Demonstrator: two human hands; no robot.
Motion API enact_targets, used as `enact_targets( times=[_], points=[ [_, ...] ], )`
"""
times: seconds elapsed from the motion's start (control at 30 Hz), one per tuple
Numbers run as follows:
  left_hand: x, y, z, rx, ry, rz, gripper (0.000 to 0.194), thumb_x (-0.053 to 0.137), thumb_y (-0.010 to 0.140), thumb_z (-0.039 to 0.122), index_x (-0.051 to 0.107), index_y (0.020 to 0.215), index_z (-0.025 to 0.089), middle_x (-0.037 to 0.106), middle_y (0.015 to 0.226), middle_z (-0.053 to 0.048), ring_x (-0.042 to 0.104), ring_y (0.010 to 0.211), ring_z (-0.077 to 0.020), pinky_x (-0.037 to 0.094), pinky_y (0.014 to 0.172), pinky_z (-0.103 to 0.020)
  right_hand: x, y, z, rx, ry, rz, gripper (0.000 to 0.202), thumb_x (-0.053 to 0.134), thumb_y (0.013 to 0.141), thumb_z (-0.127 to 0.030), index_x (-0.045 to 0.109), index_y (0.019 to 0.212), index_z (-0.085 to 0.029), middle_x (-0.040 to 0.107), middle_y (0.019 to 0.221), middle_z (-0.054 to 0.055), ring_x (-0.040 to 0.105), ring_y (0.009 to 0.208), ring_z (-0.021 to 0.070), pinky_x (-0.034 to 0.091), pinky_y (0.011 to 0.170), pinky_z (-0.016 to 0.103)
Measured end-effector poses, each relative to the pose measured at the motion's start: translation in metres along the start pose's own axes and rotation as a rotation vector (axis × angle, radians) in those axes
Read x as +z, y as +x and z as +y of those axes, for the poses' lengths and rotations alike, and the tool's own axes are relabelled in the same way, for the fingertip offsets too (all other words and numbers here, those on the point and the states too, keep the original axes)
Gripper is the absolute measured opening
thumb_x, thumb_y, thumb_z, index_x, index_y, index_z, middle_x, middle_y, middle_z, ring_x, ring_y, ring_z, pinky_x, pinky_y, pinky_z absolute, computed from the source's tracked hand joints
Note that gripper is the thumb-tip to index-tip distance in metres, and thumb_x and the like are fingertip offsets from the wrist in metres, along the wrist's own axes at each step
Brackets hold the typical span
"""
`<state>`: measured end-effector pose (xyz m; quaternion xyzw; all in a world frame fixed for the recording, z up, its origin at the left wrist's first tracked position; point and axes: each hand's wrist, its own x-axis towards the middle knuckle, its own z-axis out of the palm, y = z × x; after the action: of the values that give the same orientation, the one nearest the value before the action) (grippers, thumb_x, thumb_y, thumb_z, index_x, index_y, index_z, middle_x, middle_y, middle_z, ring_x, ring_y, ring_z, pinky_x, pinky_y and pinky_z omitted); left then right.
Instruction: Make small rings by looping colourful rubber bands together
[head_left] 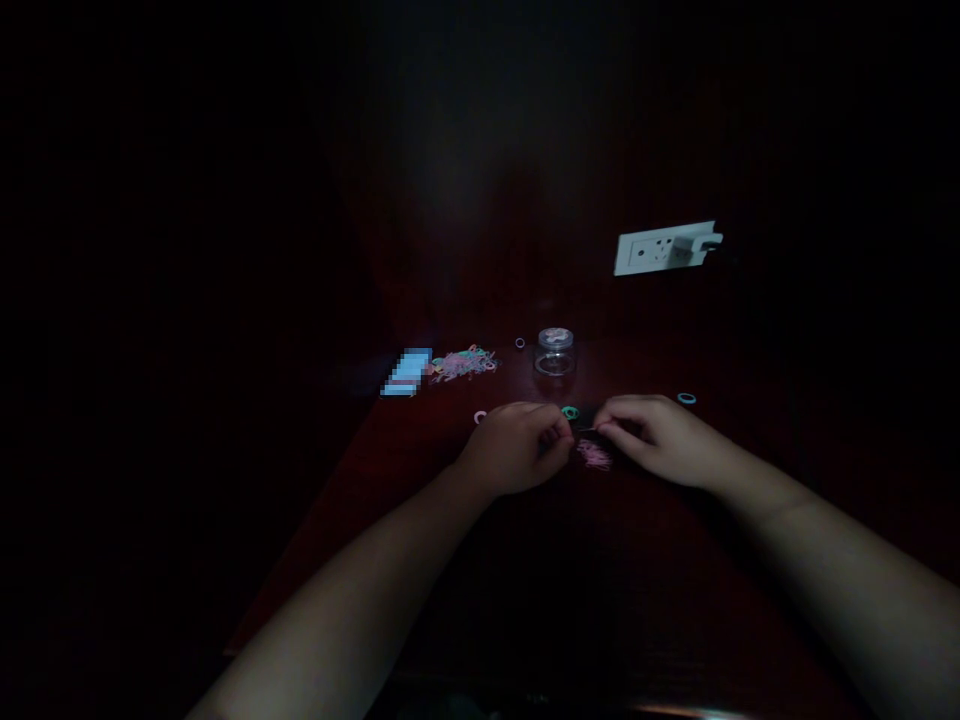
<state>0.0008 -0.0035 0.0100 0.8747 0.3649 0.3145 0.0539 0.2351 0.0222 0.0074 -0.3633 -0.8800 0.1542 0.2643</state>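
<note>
My left hand [517, 446] is closed, its thumb and fingertips pinched together above the dark red table [420, 470]. Facing it, my right hand [651, 436] pinches as well. A thin, light strand, which looks like a small elastic hair band [587, 430], spans the short gap between the fingertips. Its colour is hard to make out in the dim light. Just below the gap lies a little heap of pink elastic bands [595, 455]. Green bands [571, 412] rest right behind the fingertips, and a pale pink ring [481, 417] lies beside my left hand.
Farther back are a lidded clear jar [555, 354], a small ring [520, 343] and a mixed pile of coloured elastic bands [463, 364]. A lit, blurred screen [407, 372] lies at the left edge. A blue ring [686, 398] sits right; a wall socket [664, 249] holds a plug.
</note>
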Motion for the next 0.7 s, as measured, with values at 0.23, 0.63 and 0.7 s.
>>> enact_targets(
  times=[0.23,0.63,0.7],
  points=[
    [0.003,-0.002,-0.005,-0.034,-0.003,-0.001,0.008,0.057,0.085,0.026,0.062,0.085,0.020,0.067,0.079,0.001,0.060,0.071,-0.0123,0.047,0.067,-0.027,-0.004,0.000,0.009,0.096,-0.118,-0.065,0.015,0.056,0.086,-0.025,0.069,0.078,-0.022,0.069,0.076,0.002,0.060,0.066,0.0172,0.043,0.063,0.029],
    [0.002,0.000,-0.004,-0.034,-0.011,-0.014,0.008,0.057,0.085,0.025,0.062,0.085,0.020,0.068,0.079,0.001,0.062,0.071,-0.0123,0.047,0.066,-0.026,0.001,-0.001,0.015,0.094,-0.054,-0.117,0.015,0.058,0.086,-0.026,0.073,0.082,-0.023,0.073,0.079,0.002,0.065,0.071,0.0183,0.047,0.069,0.031],
    [0.002,0.000,-0.004,-0.033,-0.014,-0.013,0.007,0.057,0.085,0.025,0.062,0.085,0.020,0.068,0.079,0.001,0.062,0.071,-0.0124,0.048,0.066,-0.026,0.002,-0.001,0.015,0.094,-0.067,-0.120,0.016,0.058,0.086,-0.026,0.073,0.083,-0.024,0.073,0.080,0.002,0.065,0.072,0.0183,0.047,0.070,0.031]
  ],
)
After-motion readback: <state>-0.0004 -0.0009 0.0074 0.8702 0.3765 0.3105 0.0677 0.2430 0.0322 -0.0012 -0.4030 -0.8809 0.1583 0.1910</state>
